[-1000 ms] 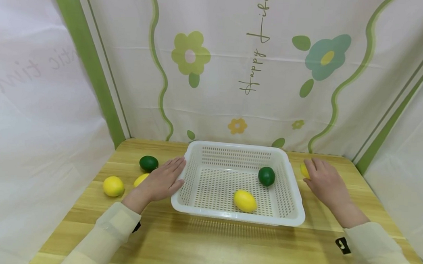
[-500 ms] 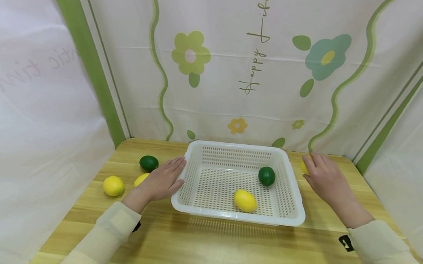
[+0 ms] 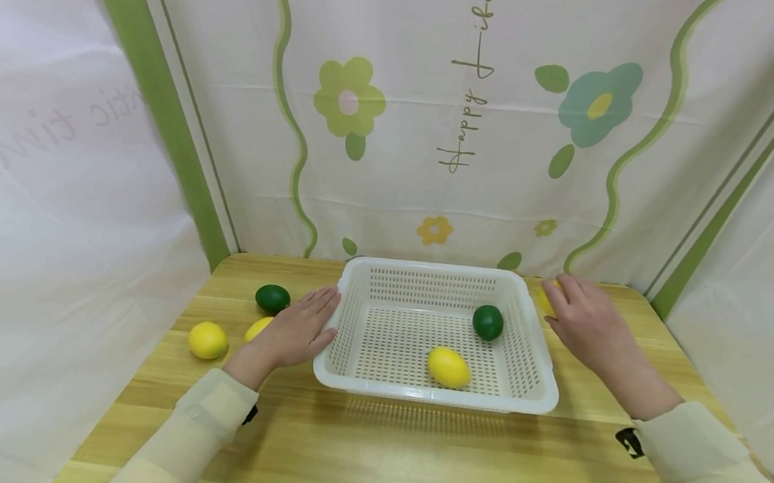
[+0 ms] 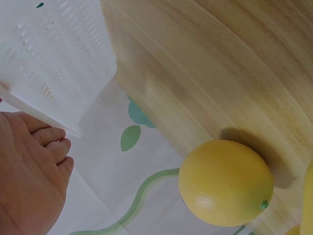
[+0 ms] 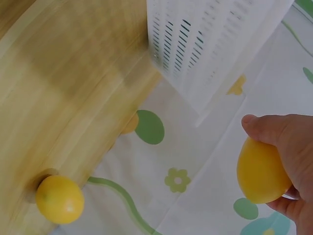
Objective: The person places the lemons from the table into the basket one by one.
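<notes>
A white plastic basket (image 3: 431,396) stands mid-table, holding a yellow lemon (image 3: 449,368) and a dark green lime or avocado-like fruit (image 3: 488,323). Along its left rim rests my left hand (image 3: 295,329), fingers extended. To the right of the basket, my right hand (image 3: 588,324) grips a lemon (image 5: 261,171) between thumb and fingers, raised off the table. That lemon (image 3: 547,300) is mostly covered by the hand in the head view. Beyond the left hand lie a dark green fruit (image 3: 272,299), a lemon (image 3: 207,340) and a partly hidden lemon (image 3: 258,327).
Another lemon (image 5: 59,199) sits on the wooden table (image 5: 73,98) in the right wrist view; the right hand hides it in the head view. A flower-printed curtain (image 3: 390,183) closes off the back and both sides.
My right hand has lifted the lemon and moved it slightly back and left, toward the basket's right rim. The left hand has stayed on the left rim.
</notes>
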The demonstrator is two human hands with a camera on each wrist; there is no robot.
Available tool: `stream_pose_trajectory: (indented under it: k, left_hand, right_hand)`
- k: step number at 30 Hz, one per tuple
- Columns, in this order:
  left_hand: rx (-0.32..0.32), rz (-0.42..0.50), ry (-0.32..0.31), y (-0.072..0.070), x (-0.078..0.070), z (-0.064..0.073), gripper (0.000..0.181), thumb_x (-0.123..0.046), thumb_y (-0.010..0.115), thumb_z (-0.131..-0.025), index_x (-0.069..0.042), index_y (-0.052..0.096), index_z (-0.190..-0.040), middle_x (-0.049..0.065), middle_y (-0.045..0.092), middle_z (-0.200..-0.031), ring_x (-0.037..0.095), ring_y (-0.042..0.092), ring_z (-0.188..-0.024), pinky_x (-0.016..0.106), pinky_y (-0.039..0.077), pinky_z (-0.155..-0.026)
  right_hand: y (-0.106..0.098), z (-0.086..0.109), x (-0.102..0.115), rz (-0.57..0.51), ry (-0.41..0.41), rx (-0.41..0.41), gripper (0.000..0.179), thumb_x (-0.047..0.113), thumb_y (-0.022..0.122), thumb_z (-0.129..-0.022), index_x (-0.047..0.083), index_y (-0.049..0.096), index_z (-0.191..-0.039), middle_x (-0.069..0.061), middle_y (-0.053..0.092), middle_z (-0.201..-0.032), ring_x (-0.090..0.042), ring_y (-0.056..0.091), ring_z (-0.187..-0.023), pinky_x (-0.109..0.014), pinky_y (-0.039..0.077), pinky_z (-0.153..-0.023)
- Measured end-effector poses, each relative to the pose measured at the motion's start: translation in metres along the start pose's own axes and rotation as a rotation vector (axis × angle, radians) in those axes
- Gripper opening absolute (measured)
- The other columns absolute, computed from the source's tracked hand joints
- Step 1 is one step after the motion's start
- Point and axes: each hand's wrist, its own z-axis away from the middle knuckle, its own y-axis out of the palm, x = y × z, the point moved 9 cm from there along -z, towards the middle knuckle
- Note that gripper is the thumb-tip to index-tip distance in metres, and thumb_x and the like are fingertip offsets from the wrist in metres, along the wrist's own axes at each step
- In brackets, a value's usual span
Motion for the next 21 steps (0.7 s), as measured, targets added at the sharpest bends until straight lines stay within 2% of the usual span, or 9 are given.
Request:
stream_pose_trajectory:
  k: [14,21]
  left_hand:
    - [0.006,-0.006,0.001,0.000,0.000,0.000,0.063,-0.036,0.039,-0.103,0.004,0.025,-0.151,0.017,0.023,-0.157,0.031,0.019,-0.145,0.043,0.015,-0.117]
    - [0.003,-0.008,0.005,-0.001,-0.001,0.001,0.065,-0.036,0.040,-0.103,0.005,0.025,-0.150,0.018,0.024,-0.157,0.032,0.019,-0.145,0.045,0.016,-0.117]
  right_hand:
    - [-0.004,-0.016,0.016,-0.019,-0.033,-0.027,0.070,0.001,0.094,-0.050,-0.011,0.056,-0.108,-0.029,0.057,-0.099,-0.044,0.059,-0.084,-0.051,0.054,-0.074]
    - [-0.006,-0.023,0.025,-0.036,-0.040,-0.031,0.070,0.001,0.093,-0.052,-0.011,0.057,-0.110,-0.029,0.057,-0.101,-0.043,0.058,-0.084,-0.049,0.054,-0.070]
